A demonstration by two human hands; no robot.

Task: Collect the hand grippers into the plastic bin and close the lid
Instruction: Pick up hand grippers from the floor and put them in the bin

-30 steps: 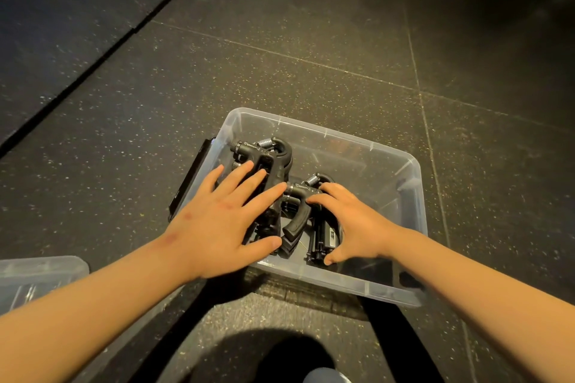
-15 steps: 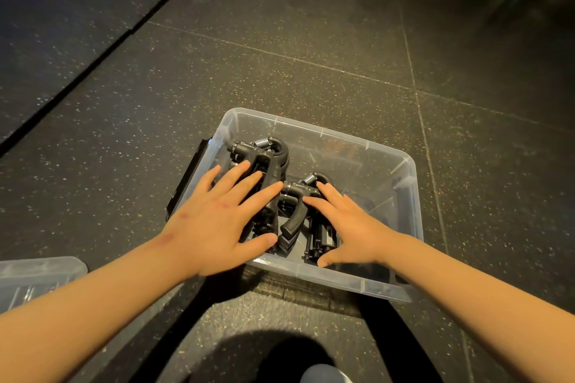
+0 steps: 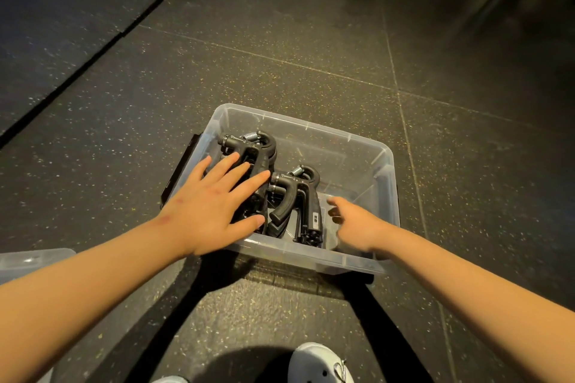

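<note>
Hand grippers [image 3: 306,196]: black, stacked against left wall of plastic bin [image 3: 384,165]. My left hand [image 3: 211,211]: grip flat, fingers straight, pressing them. Right hand [image 3: 357,224]: blurred; grip seemingly loose, empty. Lid [image 3: 31,261]: floor [image 3: 280,56], near-left, off. Risk: stack standing proud, I judge, could block the lid.

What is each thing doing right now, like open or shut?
plastic bin: open, no lid on.
hand grippers: inside the bin, bunched together.
left hand: flat, fingers straight, resting on grippers.
right hand: blurred, loose, holding nothing.
lid: on the floor, off the bin.
</note>
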